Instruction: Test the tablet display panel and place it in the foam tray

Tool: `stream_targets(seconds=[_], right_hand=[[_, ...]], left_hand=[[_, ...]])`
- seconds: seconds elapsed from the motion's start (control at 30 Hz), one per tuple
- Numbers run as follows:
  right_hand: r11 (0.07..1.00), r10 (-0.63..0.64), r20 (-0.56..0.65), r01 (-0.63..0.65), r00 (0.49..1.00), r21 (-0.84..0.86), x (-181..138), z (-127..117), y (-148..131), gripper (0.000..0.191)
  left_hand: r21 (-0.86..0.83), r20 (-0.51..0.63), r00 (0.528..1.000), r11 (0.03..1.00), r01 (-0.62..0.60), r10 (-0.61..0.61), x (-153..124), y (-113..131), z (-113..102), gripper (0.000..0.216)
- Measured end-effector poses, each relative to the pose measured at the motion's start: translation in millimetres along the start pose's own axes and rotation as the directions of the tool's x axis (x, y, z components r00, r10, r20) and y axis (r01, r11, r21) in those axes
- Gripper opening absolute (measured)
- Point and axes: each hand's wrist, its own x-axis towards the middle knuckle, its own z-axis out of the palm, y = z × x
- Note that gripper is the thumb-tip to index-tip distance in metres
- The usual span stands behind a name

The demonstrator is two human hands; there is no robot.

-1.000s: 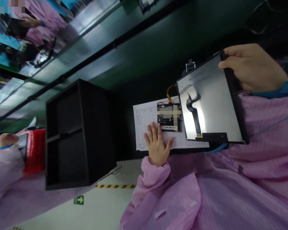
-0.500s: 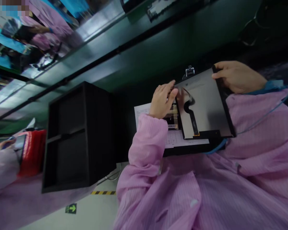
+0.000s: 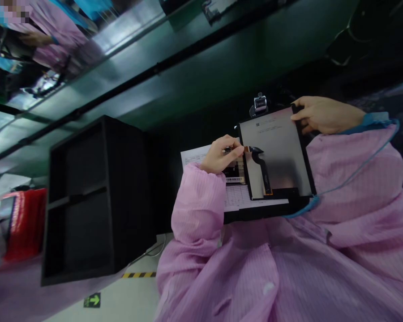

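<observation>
A flat display panel (image 3: 282, 152), its silvery back facing up, is held tilted above the paperwork. My right hand (image 3: 329, 115) pinches its upper right corner. A black flex cable (image 3: 264, 172) runs up from the panel's lower edge and bends left. My left hand (image 3: 221, 154) pinches the cable's free end between thumb and forefinger, at the panel's left edge. Partly hidden under that hand, a dark part with a barcode label (image 3: 235, 180) lies on a printed form (image 3: 233, 199). Just above the panel stands a small metal tally counter (image 3: 259, 103).
On the left stands a black divided box (image 3: 104, 201). Past it are a red object (image 3: 26, 223) and part of another person. A dark rail (image 3: 154, 70) crosses the bench behind. More people in pink sit at the upper left. A blue cord (image 3: 359, 165) hangs from my right wrist.
My left hand has moved from the panel's upper left edge down to the flex cable's end and now grips it. The panel lies slightly lower and farther left in view.
</observation>
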Motion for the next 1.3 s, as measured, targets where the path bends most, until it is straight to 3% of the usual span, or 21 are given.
stream_targets(seconds=[0.17,0.3,0.53,0.7,0.8,0.93,1.0,1.13,1.2,1.27,1.3], right_hand=[[0.996,-0.029,-0.045,0.025,0.999,-0.085,-2.0,2.0,1.1,0.058],[0.977,0.003,-0.172,-0.04,0.985,-0.209,-8.2,10.4,-8.0,0.053],[0.852,-0.126,-0.244,-0.021,0.962,-0.523,-11.2,12.5,-11.1,0.041],[0.782,-0.163,-0.242,-0.024,0.956,-0.623,-8.2,14.7,-10.4,0.042],[0.715,-0.244,-0.219,0.022,0.944,-0.699,-8.3,16.3,-9.3,0.046],[0.652,-0.415,-0.248,0.097,0.875,-0.752,-13.3,22.2,-10.3,0.047],[0.638,-0.494,-0.126,0.26,0.86,-0.725,-14.6,28.9,-12.6,0.037],[0.584,-0.489,0.35,0.598,0.799,-0.549,-8.1,47.8,-14.9,0.028],[0.568,-0.433,0.55,0.69,0.714,-0.448,-2.5,55.6,-14.0,0.027],[0.582,-0.4,0.646,0.725,0.65,-0.369,1.8,60.1,-12.8,0.024],[0.598,-0.394,0.657,0.722,0.643,-0.348,3.2,61.3,-12.2,0.022]], left_hand=[[0.023,0.045,0.999,1.0,-0.001,0.0,-0.8,1.1,3.1,0.019],[0.019,0.031,0.999,1.0,0.008,-0.008,-1.8,0.9,6.1,0.019],[0.054,0.023,0.999,0.998,0.036,-0.037,-1.2,2.1,8.4,0.019],[0.055,0.005,1.0,0.998,0.029,-0.029,-1.0,1.4,10.2,0.018],[0.061,-0.006,1.0,0.998,0.026,-0.026,-0.2,0.9,11.8,0.018],[0.057,-0.008,1.0,0.998,0.012,-0.011,1.6,1.0,13.2,0.017],[0.06,-0.007,1.0,0.998,0.017,-0.017,2.3,1.0,13.6,0.017],[0.071,-0.01,1.0,0.997,0.014,-0.013,2.8,0.0,14.2,0.017],[0.079,-0.019,1.0,0.997,0.012,-0.011,2.7,-0.6,14.7,0.017],[0.089,-0.024,1.0,0.996,0.006,-0.003,2.8,-1.0,15.6,0.017],[0.095,-0.025,1.0,0.995,-0.002,0.004,2.9,-1.1,16.2,0.017]])
